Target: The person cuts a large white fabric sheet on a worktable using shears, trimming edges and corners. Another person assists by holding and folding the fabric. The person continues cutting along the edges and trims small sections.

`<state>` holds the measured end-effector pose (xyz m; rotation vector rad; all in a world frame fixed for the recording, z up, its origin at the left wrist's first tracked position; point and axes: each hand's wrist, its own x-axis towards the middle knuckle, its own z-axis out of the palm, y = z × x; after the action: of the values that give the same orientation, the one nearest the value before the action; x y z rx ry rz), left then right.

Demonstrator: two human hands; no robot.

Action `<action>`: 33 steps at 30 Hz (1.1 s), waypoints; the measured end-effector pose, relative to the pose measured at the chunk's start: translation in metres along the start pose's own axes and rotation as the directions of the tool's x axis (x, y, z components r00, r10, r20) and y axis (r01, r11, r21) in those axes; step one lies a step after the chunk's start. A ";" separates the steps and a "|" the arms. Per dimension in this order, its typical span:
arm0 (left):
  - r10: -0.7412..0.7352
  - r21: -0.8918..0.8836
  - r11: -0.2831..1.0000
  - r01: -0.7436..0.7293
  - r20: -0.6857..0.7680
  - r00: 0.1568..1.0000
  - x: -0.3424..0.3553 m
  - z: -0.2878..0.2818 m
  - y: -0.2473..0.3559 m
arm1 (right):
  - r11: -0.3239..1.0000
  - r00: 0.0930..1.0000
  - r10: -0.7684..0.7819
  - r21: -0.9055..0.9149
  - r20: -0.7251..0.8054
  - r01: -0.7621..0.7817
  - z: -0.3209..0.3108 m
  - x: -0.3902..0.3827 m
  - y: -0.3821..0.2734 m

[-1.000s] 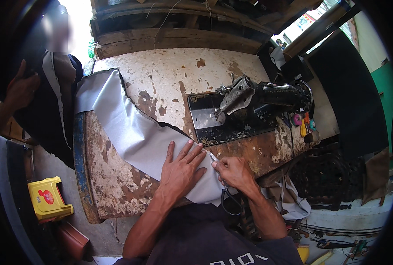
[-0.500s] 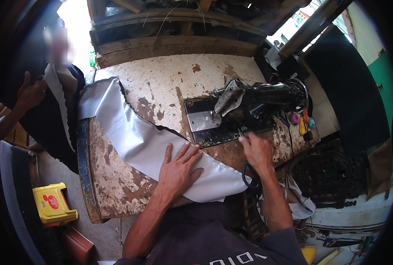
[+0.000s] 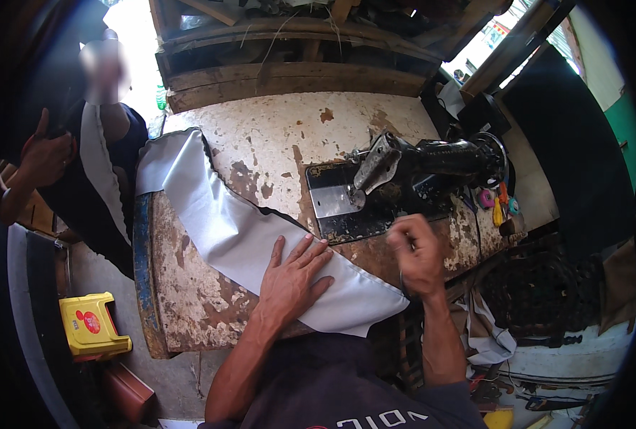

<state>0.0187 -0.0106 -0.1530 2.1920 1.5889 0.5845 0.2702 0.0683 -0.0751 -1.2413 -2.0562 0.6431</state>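
Observation:
A long piece of pale grey fabric (image 3: 225, 225) with a dark far edge lies slantwise across the worn table (image 3: 189, 300). My left hand (image 3: 294, 275) rests flat on it, fingers spread, near its right end. To the right, my right hand (image 3: 416, 254) is raised at the table's front edge, its fingers closed and smeared by motion. It seems to hold scissors, mostly hidden now; a pointed tip and black ring handle showed there earlier. Just beyond my hands stands a black sewing machine (image 3: 432, 168) with a shiny metal plate (image 3: 336, 201).
At the left another person's hand (image 3: 46, 157) holds a red-handled tool beside dark cloth with a pale edge (image 3: 96, 157). A yellow stool (image 3: 93, 325) stands on the floor. Tape measures (image 3: 486, 199) and small tools lie right of the machine. Wooden boards (image 3: 296, 75) border the table's back.
My right hand has turned and lifted slightly, and the black ring handle below it no longer shows clearly. My left hand stays on the fabric. The whole view has shifted a little.

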 end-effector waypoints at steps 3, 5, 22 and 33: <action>-0.026 -0.032 0.999 0.027 0.026 0.999 0.001 -0.003 0.002 | 0.956 0.983 0.144 -0.240 -0.110 -0.167 -0.011 -0.011 0.020; -0.016 0.036 0.999 0.015 0.013 1.000 0.002 -0.002 0.009 | 0.875 0.990 -0.008 -0.480 -0.140 -0.061 0.000 -0.016 0.040; 0.195 0.001 0.981 -0.196 0.051 0.979 -0.008 0.019 0.042 | 0.868 0.906 0.347 -0.448 0.243 -0.212 -0.010 -0.047 -0.041; 0.194 -0.028 0.981 -0.192 0.046 0.980 -0.007 0.017 0.042 | 0.808 0.805 0.522 -0.467 0.282 -0.360 0.012 -0.047 -0.023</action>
<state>0.0590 -0.0309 -0.1463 2.3410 1.3476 0.5970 0.2646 0.0156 -0.0802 -2.0248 -2.3090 0.7717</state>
